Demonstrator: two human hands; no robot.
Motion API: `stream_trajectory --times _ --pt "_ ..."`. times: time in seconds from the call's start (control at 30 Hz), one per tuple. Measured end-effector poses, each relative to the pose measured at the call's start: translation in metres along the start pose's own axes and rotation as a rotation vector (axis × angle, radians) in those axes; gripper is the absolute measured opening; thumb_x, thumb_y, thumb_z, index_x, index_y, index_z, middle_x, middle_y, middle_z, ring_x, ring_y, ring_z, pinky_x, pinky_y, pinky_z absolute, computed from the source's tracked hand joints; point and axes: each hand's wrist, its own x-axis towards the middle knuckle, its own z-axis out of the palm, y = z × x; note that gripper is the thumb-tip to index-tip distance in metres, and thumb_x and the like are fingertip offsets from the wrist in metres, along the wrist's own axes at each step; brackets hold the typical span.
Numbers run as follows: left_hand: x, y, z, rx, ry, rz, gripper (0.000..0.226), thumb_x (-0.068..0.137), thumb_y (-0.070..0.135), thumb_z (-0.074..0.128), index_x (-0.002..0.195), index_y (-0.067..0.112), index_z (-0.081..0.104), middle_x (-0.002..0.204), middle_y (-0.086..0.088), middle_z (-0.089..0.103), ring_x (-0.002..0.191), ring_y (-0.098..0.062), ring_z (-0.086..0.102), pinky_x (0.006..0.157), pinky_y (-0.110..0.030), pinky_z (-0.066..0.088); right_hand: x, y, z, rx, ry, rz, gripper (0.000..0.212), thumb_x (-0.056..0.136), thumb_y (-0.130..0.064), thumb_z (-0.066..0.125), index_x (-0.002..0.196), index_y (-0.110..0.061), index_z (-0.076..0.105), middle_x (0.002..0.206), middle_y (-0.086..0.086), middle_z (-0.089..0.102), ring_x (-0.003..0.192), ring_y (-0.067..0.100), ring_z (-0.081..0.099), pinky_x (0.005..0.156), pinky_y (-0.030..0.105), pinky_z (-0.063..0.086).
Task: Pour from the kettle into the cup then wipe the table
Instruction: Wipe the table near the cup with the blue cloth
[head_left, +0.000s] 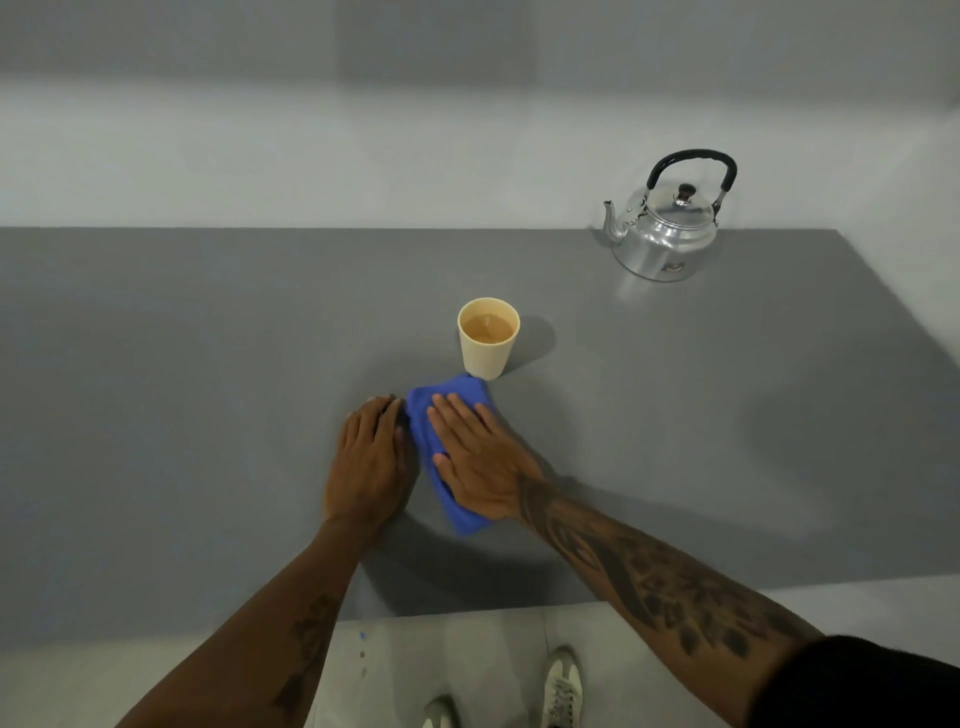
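Note:
A cream cup (488, 343) holding brownish liquid stands upright near the middle of the grey table (208, 364). Just in front of it lies a folded blue cloth (441, 405), its far corner touching the cup's base. My right hand (480, 457) lies flat on the cloth with fingers stretched out, pressing it to the table. My left hand (369, 462) rests palm down on the bare table beside the cloth's left edge, fingers together. A shiny metal kettle (667, 234) with a black handle stands at the table's far right, spout pointing left.
The table's near edge (467, 610) runs just in front of my forearms, with pale floor and my shoes (561, 686) below it. The right edge slants away past the kettle. A light wall rises behind the table.

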Motion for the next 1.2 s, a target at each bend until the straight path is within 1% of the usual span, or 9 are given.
stream_trajectory --times 0.17,0.4,0.57,0.7,0.87,0.97,1.03,1.1,1.2 --pt "-0.001 -0.001 -0.003 -0.026 -0.013 -0.022 0.054 0.099 0.034 0.023 0.139 0.004 0.043 0.142 -0.017 0.047 0.133 -0.032 0.041 0.115 -0.044 0.028 -0.003 0.001 -0.004 0.035 -0.039 0.033 0.062 0.099 -0.040 0.015 0.146 -0.003 0.028 0.152 0.016 0.035 0.141 0.032 0.034 0.117 0.047 0.022" --pt "-0.001 0.000 -0.004 -0.069 -0.029 -0.039 0.050 0.099 0.029 0.028 0.143 0.005 0.038 0.148 -0.016 0.041 0.139 -0.032 0.034 0.118 -0.042 0.020 -0.019 0.032 -0.006 0.108 -0.021 0.542 0.070 0.092 -0.041 0.003 0.148 -0.002 0.017 0.157 0.017 0.024 0.144 0.035 0.025 0.118 0.050 0.022" --pt "-0.002 0.001 -0.007 -0.088 -0.037 -0.041 0.053 0.099 0.032 0.026 0.143 0.004 0.036 0.148 -0.018 0.041 0.139 -0.034 0.035 0.117 -0.042 0.020 -0.050 0.020 -0.007 0.013 -0.041 0.156 0.060 0.097 -0.037 0.023 0.145 -0.002 0.028 0.153 0.014 0.034 0.141 0.031 0.033 0.114 0.048 0.027" --pt "-0.002 0.006 -0.011 -0.079 -0.027 -0.046 0.055 0.099 0.031 0.023 0.140 -0.001 0.040 0.143 -0.022 0.046 0.135 -0.037 0.040 0.116 -0.045 0.024 -0.056 0.006 -0.007 0.033 -0.018 0.257 0.062 0.099 -0.036 0.010 0.144 0.000 0.032 0.150 0.017 0.038 0.138 0.033 0.037 0.111 0.051 0.035" --pt "-0.002 -0.001 -0.006 -0.052 -0.062 0.002 0.068 0.100 0.046 0.014 0.133 -0.006 0.043 0.130 -0.030 0.055 0.120 -0.045 0.055 0.102 -0.062 0.036 0.010 -0.026 -0.003 -0.003 -0.012 0.003 0.060 0.096 -0.037 0.025 0.143 -0.001 0.034 0.147 0.017 0.043 0.136 0.033 0.040 0.114 0.047 0.028" --pt "-0.002 0.002 -0.009 -0.056 -0.043 -0.046 0.066 0.101 0.042 0.016 0.133 -0.007 0.046 0.132 -0.028 0.055 0.121 -0.043 0.054 0.105 -0.058 0.039 0.053 -0.023 -0.003 -0.025 -0.022 0.062 0.061 0.095 -0.037 0.021 0.140 0.000 0.039 0.144 0.019 0.046 0.134 0.034 0.044 0.113 0.046 0.028" --pt "-0.001 0.000 -0.009 -0.007 -0.052 -0.015 0.056 0.097 0.035 0.039 0.132 -0.008 0.046 0.131 -0.029 0.055 0.119 -0.044 0.056 0.102 -0.057 0.043 0.075 -0.023 0.000 0.050 -0.060 0.135 0.063 0.095 -0.036 0.016 0.142 0.002 0.036 0.146 0.022 0.042 0.136 0.037 0.041 0.113 0.050 0.033" --pt "0.001 -0.005 -0.005 0.016 -0.107 0.026 0.066 0.081 0.029 0.066 0.132 -0.007 0.043 0.128 -0.031 0.056 0.117 -0.045 0.057 0.097 -0.059 0.046 0.089 -0.023 0.003 0.087 -0.068 0.204 0.064 0.095 -0.037 0.015 0.143 0.003 0.032 0.148 0.024 0.037 0.137 0.039 0.037 0.112 0.051 0.033" --pt "0.002 -0.005 -0.005 0.046 -0.075 0.048 0.060 0.089 0.034 0.049 0.131 -0.008 0.044 0.129 -0.030 0.056 0.118 -0.045 0.057 0.097 -0.060 0.046 0.083 -0.021 0.002 0.113 -0.008 0.195 0.063 0.096 -0.037 0.016 0.144 0.002 0.030 0.150 0.024 0.036 0.138 0.039 0.035 0.113 0.051 0.031"
